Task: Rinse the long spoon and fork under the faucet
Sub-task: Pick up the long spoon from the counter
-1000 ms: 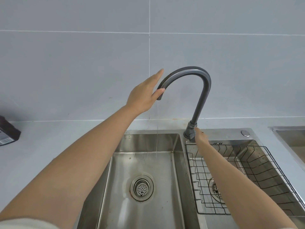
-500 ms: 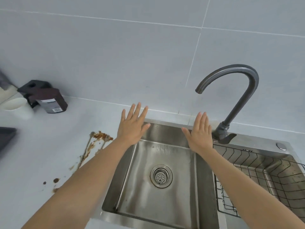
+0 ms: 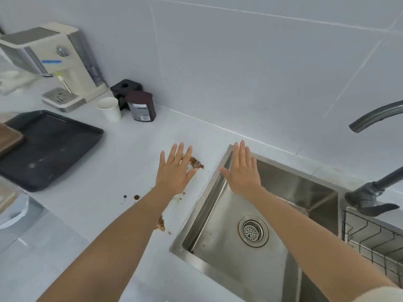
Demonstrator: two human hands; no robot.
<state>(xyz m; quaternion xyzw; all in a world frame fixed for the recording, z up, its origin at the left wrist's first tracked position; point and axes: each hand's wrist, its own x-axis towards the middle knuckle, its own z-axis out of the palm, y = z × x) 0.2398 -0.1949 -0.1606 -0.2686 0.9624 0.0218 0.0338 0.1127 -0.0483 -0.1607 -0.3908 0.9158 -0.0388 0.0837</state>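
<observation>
Fingers spread flat on both left hand (image 3: 174,174) and right hand (image 3: 242,175), empty. Reach step: soiled fork (image 3: 197,164) at frame centre, mostly hidden; next, likely pinch-lift.

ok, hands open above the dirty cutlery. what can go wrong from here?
1. The left hand hides most of the fork, so the grip may land blind.
2. Brown sauce on the counter could smear onto the forearm.
3. The faucet spout sits far right, so carrying may drip.
</observation>
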